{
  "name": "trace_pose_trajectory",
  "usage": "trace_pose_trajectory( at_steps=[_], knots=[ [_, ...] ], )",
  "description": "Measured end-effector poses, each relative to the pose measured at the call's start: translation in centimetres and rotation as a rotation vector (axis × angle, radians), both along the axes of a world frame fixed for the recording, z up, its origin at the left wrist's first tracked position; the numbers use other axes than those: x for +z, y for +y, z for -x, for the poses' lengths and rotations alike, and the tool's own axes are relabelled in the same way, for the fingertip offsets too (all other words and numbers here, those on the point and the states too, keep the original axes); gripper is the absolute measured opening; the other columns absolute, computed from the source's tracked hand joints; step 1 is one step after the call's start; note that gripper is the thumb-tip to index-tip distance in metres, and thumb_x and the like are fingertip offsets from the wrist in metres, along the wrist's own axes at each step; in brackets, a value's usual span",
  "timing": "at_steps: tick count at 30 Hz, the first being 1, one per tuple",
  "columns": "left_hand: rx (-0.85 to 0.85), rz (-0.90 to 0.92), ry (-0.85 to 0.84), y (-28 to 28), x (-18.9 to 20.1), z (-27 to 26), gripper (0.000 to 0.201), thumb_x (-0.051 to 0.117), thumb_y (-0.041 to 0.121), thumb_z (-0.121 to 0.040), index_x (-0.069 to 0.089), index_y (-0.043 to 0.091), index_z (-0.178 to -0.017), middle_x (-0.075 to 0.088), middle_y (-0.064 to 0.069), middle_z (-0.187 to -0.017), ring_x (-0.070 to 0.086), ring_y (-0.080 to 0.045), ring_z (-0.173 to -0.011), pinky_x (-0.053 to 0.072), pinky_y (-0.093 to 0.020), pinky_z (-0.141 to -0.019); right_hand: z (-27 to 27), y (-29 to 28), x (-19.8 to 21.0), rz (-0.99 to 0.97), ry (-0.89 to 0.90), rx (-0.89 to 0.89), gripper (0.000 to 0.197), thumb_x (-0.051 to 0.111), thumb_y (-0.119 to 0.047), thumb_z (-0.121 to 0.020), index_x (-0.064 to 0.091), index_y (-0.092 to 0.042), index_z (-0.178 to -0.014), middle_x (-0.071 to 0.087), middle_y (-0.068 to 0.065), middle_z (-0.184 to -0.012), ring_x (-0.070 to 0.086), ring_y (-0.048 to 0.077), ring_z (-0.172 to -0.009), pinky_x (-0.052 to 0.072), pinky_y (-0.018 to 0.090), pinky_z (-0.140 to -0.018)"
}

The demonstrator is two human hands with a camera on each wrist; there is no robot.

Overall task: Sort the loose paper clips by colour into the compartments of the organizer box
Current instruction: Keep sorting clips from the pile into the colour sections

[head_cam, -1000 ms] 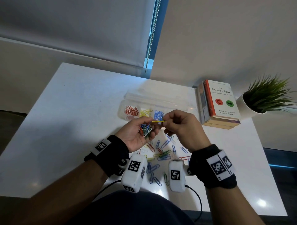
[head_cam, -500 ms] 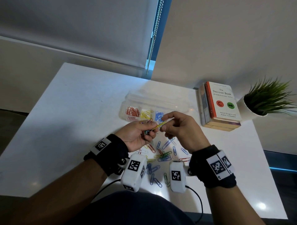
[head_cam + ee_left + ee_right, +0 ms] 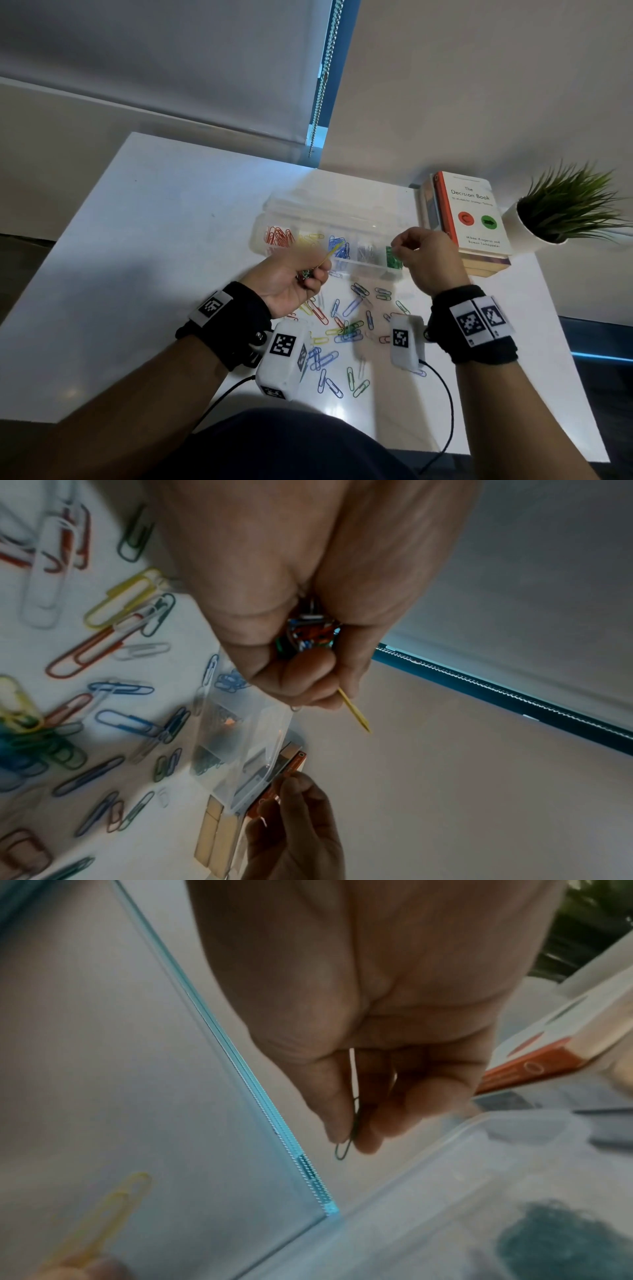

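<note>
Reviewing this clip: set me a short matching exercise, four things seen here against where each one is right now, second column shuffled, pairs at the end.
Things
1. yellow paper clip
2. dark green paper clip
3. red paper clips
4. The Decision Book

Places
A. leftmost compartment of the organizer box
B. pinched in the right hand, over the box's right end
C. on the stack beside the potted plant
D. sticking out of the left hand, which also holds a bunch of clips

Pairs: 1-D, 2-B, 3-A, 4-C
</note>
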State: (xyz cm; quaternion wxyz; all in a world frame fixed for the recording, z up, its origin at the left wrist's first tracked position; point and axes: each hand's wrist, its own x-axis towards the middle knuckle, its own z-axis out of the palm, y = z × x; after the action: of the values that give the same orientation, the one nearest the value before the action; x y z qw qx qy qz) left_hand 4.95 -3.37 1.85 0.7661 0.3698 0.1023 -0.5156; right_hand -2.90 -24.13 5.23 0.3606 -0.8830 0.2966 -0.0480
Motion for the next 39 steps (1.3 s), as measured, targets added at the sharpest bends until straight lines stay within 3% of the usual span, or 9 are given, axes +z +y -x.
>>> trace_pose_trajectory(
  at_steps=[7, 10, 13, 16, 20, 26, 32, 35, 39],
  knots=[
    [0.068, -0.025, 0.007, -0.6, 0.1, 0.1, 0.02, 0.052, 0.008, -0.093, 0.054, 0.012, -0.074, 0.056, -0.005, -0.07, 0.051, -0.006, -0.05, 0.038, -0.012, -0.041, -1.4, -1.4, -0.9, 0.219, 0.181, 0.007, 0.012, 0.061, -0.013, -0.088, 0.071, -0.017, -0.093, 0.071, 0.001, -0.096, 0.061, 0.016, -0.082, 0.047, 0.025, -0.074],
    [0.064, -0.04, -0.011, -0.8, 0.0, 0.3, 0.02, 0.052, 0.008, -0.094, 0.055, 0.011, -0.074, 0.056, -0.004, -0.07, 0.051, -0.006, -0.05, 0.037, -0.012, -0.041, -1.2, -0.1, 0.2, 0.231, 0.058, 0.051, 0.014, 0.062, -0.024, -0.089, 0.07, -0.017, -0.099, 0.067, -0.006, -0.097, 0.061, 0.013, -0.086, 0.045, 0.024, -0.077],
    [0.059, -0.058, -0.032, -1.0, -0.2, 0.6, 0.017, 0.052, 0.008, -0.094, 0.056, 0.011, -0.078, 0.057, -0.003, -0.068, 0.05, -0.006, -0.049, 0.037, -0.012, -0.041, -0.7, 2.3, 1.4, -0.019, -0.085, 0.163, 0.011, 0.067, -0.029, -0.086, 0.07, -0.019, -0.088, 0.069, -0.005, -0.08, 0.062, 0.009, -0.069, 0.045, 0.021, -0.065],
    [0.051, -0.082, -0.068, -0.9, -0.2, 1.0, 0.015, 0.051, 0.008, -0.095, 0.059, 0.011, -0.083, 0.057, -0.001, -0.066, 0.049, -0.005, -0.05, 0.036, -0.012, -0.041, -0.8, 4.7, 1.3, -0.258, -0.034, 0.26, 0.015, 0.068, -0.03, -0.085, 0.071, -0.016, -0.091, 0.069, 0.004, -0.073, 0.058, 0.012, -0.055, 0.045, 0.021, -0.055],
    [0.076, -0.085, -0.065, -0.4, -0.2, 0.9, 0.016, 0.049, 0.013, -0.096, 0.063, 0.009, -0.088, 0.058, 0.0, -0.065, 0.05, -0.005, -0.051, 0.037, -0.011, -0.042, -2.3, 6.2, 0.6, -0.356, -0.07, 0.281, 0.006, 0.069, -0.009, -0.082, 0.067, -0.003, -0.081, 0.061, 0.01, -0.066, 0.054, 0.015, -0.051, 0.044, 0.029, -0.054],
    [0.335, -0.066, 0.047, 2.2, -0.4, -0.5, 0.028, 0.048, 0.017, -0.097, 0.061, 0.003, -0.077, 0.066, -0.012, -0.075, 0.064, -0.016, -0.06, 0.051, -0.018, -0.051, -6.2, 5.7, -0.3, -0.111, -0.1, 0.173, 0.014, 0.066, -0.01, -0.079, 0.063, -0.017, -0.067, 0.063, -0.002, -0.063, 0.061, 0.019, -0.06, 0.051, 0.033, -0.064],
    [0.396, 0.05, 0.097, 3.4, 0.1, -0.8, 0.026, 0.047, 0.018, -0.094, 0.062, 0.001, -0.082, 0.069, -0.016, -0.089, 0.07, -0.027, -0.082, 0.06, -0.03, -0.072, -9.1, 6.9, -1.5, 0.023, 0.102, 0.226, 0.007, 0.063, -0.014, -0.081, 0.066, -0.017, -0.075, 0.065, 0.001, -0.073, 0.064, 0.023, -0.073, 0.047, 0.025, -0.066],
    [0.381, 0.115, 0.099, 3.6, 0.3, -0.9, 0.026, 0.045, 0.019, -0.095, 0.063, 0.002, -0.088, 0.07, -0.017, -0.098, 0.068, -0.031, -0.096, 0.056, -0.037, -0.087, -8.6, 7.2, -0.7, 0.071, 0.052, 0.227, 0.007, 0.064, -0.018, -0.083, 0.069, -0.016, -0.085, 0.069, 0.001, -0.084, 0.061, 0.017, -0.08, 0.039, 0.02, -0.069],
    [0.414, 0.155, 0.11, 3.2, 0.2, -0.9, 0.025, 0.043, 0.019, -0.095, 0.062, 0.003, -0.09, 0.07, -0.014, -0.093, 0.07, -0.027, -0.087, 0.056, -0.037, -0.084, -5.8, 9.4, 1.5, -0.004, -0.119, 0.304, 0.007, 0.07, -0.019, -0.079, 0.065, -0.019, -0.075, 0.065, -0.004, -0.07, 0.054, 0.004, -0.06, 0.039, 0.016, -0.058]
  ],
)
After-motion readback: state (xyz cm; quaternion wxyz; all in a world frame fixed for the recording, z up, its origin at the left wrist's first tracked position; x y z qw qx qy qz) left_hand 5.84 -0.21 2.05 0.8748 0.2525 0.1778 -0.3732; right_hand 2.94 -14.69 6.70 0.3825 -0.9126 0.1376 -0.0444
